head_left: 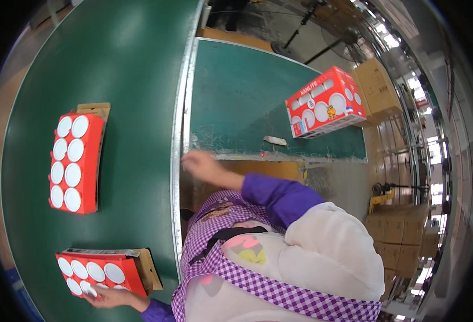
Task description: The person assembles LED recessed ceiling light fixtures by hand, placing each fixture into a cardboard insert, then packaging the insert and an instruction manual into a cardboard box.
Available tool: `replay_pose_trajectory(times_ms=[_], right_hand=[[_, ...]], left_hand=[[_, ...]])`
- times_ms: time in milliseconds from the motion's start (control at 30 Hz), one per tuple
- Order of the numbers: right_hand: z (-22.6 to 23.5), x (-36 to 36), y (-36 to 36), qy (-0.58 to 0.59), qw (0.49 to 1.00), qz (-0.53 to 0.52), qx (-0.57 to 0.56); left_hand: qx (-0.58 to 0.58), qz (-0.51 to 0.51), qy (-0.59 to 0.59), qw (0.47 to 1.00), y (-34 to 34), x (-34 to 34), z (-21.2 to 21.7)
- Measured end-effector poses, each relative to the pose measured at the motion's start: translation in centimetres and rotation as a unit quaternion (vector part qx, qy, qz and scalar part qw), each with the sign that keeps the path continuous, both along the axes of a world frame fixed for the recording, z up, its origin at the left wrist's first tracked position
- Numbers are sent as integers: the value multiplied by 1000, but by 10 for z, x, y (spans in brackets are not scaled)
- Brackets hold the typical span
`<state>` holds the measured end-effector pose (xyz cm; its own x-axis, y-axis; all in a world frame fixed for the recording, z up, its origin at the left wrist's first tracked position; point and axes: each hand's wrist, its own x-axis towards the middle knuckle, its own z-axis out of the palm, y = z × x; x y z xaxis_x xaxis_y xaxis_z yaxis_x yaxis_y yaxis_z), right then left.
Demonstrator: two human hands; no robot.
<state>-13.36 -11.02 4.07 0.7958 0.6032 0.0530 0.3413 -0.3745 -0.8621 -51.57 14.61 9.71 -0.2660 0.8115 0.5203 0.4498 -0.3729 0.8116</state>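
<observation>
At the lower left, my left hand (110,298) reaches over a red box (131,273) with white round discs (114,273) set in its face. Its fingers stretch across the lower row and touch one disc; part of that row is hidden. The box lies tilted on the green table, with a brown cardboard flap (148,268) standing out at its right end. My right hand (204,166), slightly blurred, hovers by the metal table edge (177,161). Its fingers are loosely bent and apart, with nothing visible in them.
Another red box (90,177) with two columns of white discs lies farther up the green table (134,107). On the side table (236,91) stand a larger red printed carton (322,104) and a small pale object (275,140). A brown carton (376,88) adjoins it; stacked cartons (400,231) stand at right.
</observation>
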Motion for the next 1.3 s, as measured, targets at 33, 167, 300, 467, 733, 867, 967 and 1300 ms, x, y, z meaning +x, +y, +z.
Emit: replay_pose_trajectory(times_ms=[33, 167, 300, 467, 733, 867, 967, 1300], right_hand=[[-8, 22, -36, -36, 995, -89, -23], [-26, 89, -169, -201, 938, -191, -207], [-20, 102, -237, -156, 901, -193, -356], [-34, 107, -265, -147, 895, -191, -374], [-36, 105, -278, -75, 948, -166, -263], [-46, 107, -281, -69, 967, -167, -179], [-47, 108, -285, -64, 978, -159, -115], [-45, 115, -300, 42, 987, -154, 8]], left_hand=[[-70, -13, 58, 996, -18, 52, 27], [-85, -359, -17, 929, -59, 173, 13], [-167, -557, -46, 812, -139, 284, 30], [-119, -767, 75, 625, -244, 379, 79], [103, -860, 119, 486, -416, 488, 121], [94, -855, 64, 506, -465, 526, 136], [144, -827, 78, 538, -489, 545, 149], [179, -824, 146, 518, -463, 588, 161]])
